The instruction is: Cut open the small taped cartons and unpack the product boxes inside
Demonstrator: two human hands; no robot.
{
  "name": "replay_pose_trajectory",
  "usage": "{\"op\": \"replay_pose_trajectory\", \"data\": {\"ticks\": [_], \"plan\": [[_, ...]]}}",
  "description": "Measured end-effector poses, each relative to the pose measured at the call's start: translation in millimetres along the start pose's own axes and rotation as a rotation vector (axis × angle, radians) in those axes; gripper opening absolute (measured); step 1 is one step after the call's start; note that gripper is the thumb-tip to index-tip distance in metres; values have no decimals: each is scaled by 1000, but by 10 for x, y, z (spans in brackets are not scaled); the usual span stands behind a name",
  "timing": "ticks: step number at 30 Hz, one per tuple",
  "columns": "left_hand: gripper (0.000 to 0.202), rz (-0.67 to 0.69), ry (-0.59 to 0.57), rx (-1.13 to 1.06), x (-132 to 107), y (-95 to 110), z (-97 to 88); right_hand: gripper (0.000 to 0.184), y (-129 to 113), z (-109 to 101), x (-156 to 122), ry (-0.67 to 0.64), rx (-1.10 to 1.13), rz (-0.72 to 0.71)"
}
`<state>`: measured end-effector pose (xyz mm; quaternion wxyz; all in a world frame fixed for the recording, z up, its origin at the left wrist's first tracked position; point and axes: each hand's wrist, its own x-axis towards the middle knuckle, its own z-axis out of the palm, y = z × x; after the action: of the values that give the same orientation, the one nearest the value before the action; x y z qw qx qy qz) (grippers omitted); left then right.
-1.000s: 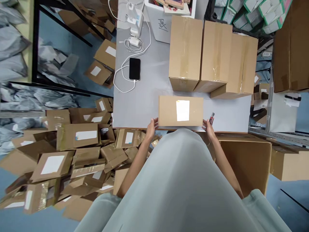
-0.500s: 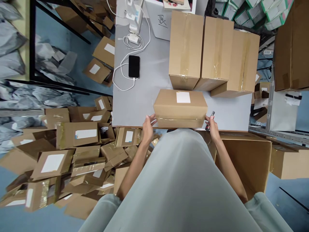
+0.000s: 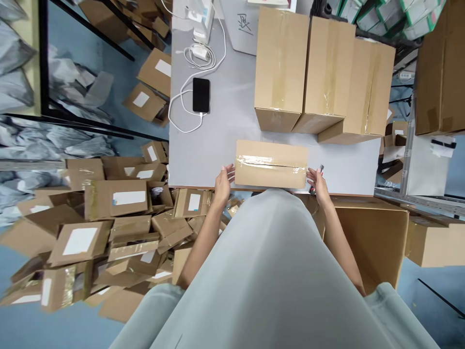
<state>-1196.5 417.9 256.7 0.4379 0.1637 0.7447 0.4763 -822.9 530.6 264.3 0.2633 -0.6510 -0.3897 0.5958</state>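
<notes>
A taped cardboard box (image 3: 271, 177) lies near the front edge of the grey table, its taped seam facing up. My left hand (image 3: 224, 183) is at the box's left end, fingers stretched toward it; whether the fingertips touch the cardboard I cannot tell. At the right end is my right hand (image 3: 318, 184), its fingertips close to the box. Tucked in that hand is a slim box cutter (image 3: 321, 168), mostly covered by the fingers, with its ends showing.
Three tall taped cartons (image 3: 279, 63) stand behind the box. A phone (image 3: 201, 95) on a white cable lies at left on the table (image 3: 232, 102). Many small boxes (image 3: 129, 192) are heaped on the floor at left. An open carton (image 3: 370, 242) stands below the table at right.
The box has turned over between my hands: its white label faced up before, and now the taped seam does. My hands stay at its two ends, and the view has shifted slightly.
</notes>
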Motion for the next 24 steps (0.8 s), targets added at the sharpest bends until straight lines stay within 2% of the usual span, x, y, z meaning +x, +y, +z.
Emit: {"op": "replay_pose_trajectory", "data": {"ticks": [4, 7, 11, 15, 20, 24], "plan": [[71, -128, -10, 42, -2, -200, -28, 75, 216, 29, -1, 15, 0, 158], [72, -129, -28, 51, -55, -300, 4, 69, 302, 119, -71, -11, 7, 184], [81, -94, -24, 56, -110, -331, 67, 66, 263, 187, -102, -15, 14, 190], [88, -22, 8, 45, -144, -205, 122, 68, 66, 118, -81, 0, 7, 161], [87, 208, 38, -17, -224, 140, 130, 83, -281, -40, -173, -39, 7, -15], [84, 214, 2, -44, -190, 293, 157, 86, -434, -3, -159, -74, 11, -72]]}}
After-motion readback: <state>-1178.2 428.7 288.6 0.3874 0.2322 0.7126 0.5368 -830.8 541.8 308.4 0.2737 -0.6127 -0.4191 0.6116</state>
